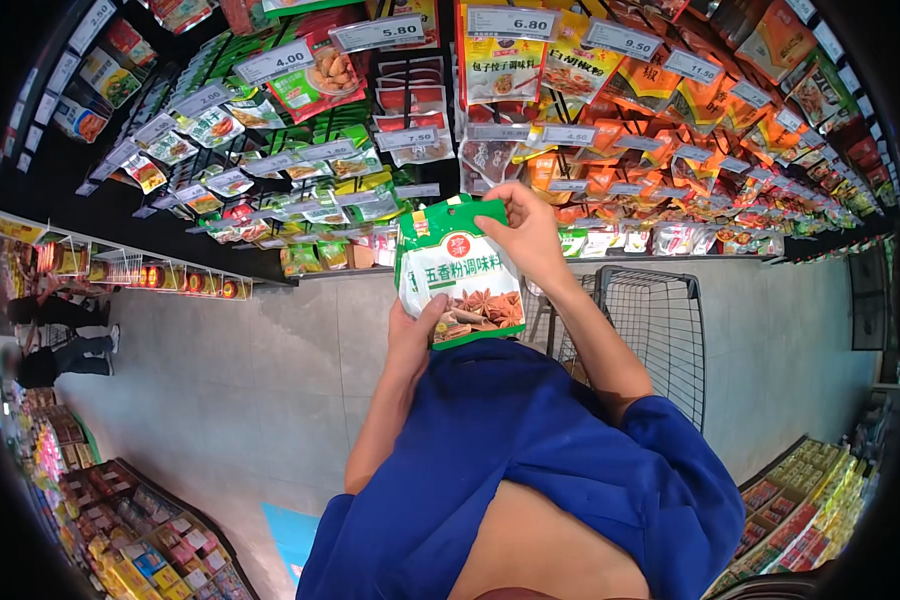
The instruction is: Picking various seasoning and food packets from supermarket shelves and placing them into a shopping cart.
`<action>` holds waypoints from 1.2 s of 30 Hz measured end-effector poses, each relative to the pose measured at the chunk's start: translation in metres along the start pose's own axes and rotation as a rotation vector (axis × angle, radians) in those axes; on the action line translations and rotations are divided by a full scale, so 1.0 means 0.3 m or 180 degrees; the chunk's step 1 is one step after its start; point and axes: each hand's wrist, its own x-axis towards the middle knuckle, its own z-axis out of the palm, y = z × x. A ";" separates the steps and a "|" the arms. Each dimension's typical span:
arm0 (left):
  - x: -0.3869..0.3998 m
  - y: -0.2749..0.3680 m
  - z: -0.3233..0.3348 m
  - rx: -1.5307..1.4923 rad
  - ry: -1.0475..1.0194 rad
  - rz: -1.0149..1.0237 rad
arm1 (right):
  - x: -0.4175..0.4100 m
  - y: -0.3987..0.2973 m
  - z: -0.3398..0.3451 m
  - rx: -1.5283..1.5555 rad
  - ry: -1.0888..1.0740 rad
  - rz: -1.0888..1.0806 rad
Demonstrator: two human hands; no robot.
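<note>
A green and white seasoning packet (469,277) with star anise pictured on its front is held before my chest. At least one more green packet shows behind its left edge. My left hand (412,322) grips the lower left side, thumb on the front. The fingers of my right hand (521,225) pinch the green top right corner. Beyond my hands, a shelf rack bears hanging spice packets, green ones (319,75) on the left, yellow and orange ones (502,67) on the right, with price tags (409,139) along the hooks.
A wire shopping cart (652,330) stands close by on the right. Two people (64,356) are on the grey tiled floor (292,367) at far left. Low displays of boxed goods (150,540) stand at the lower left and lower right (787,502).
</note>
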 end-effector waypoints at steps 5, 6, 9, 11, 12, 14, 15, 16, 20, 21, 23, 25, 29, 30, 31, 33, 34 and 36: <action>0.010 0.010 0.004 0.0180 0.0000 0.0090 | 0.020 -0.073 -0.004 0.0684 -0.0669 0.0481; 0.015 0.022 0.011 0.0209 -0.0011 0.0109 | 0.030 -0.086 0.004 0.0764 -0.0785 0.0550; 0.011 0.008 -0.006 0.0530 0.0001 0.0168 | 0.031 -0.110 0.004 0.0288 -0.0690 0.0843; 0.012 0.005 0.004 0.0570 0.0079 0.0244 | 0.041 -0.122 0.013 0.0129 -0.0679 0.0638; 0.006 -0.001 -0.006 0.0509 0.0064 0.0225 | 0.052 -0.145 0.016 0.0298 -0.0735 0.0579; 0.011 -0.003 -0.021 0.0440 0.0017 0.0258 | 0.102 -0.246 0.008 0.0342 -0.0796 0.0316; 0.004 -0.005 -0.026 0.0349 0.0043 0.0175 | 0.140 -0.290 -0.001 0.0109 -0.0624 -0.0061; 0.003 -0.005 -0.028 0.0259 0.0072 0.0087 | 0.187 -0.356 -0.013 0.0017 -0.0420 -0.0336; 0.009 -0.004 -0.048 0.0238 0.0071 0.0110 | 0.411 -0.639 -0.054 0.0032 0.0033 -0.1115; 0.012 -0.004 -0.052 0.0225 0.0112 0.0086 | 0.482 -0.688 -0.068 0.0158 0.0069 -0.1301; 0.012 -0.002 -0.057 0.0212 0.0150 0.0066 | 0.616 -0.765 -0.092 0.0550 -0.0086 -0.1221; 0.004 -0.001 -0.067 0.0061 0.0191 0.0058 | 0.735 -0.819 -0.066 0.0509 0.0040 -0.1335; -0.002 0.005 -0.072 0.0084 0.0165 0.0024 | 0.901 -0.855 -0.085 0.0722 0.0289 -0.1522; -0.008 0.006 -0.075 0.0059 0.0158 -0.0003 | 0.911 -0.864 -0.059 0.0930 0.0311 -0.1413; -0.014 0.006 -0.076 0.0035 0.0149 -0.0031 | 0.916 -0.875 -0.045 0.0961 0.0258 -0.1401; -0.022 0.006 -0.081 0.0014 0.0197 0.0003 | 0.921 -0.888 -0.035 0.1000 0.0271 -0.0897; -0.022 0.003 -0.083 -0.0038 0.0157 0.0026 | 0.948 -0.890 -0.053 0.0787 0.0193 -0.1031; -0.017 -0.010 -0.097 -0.0075 0.0129 0.0063 | 1.000 -0.873 -0.064 0.0778 -0.0004 -0.1420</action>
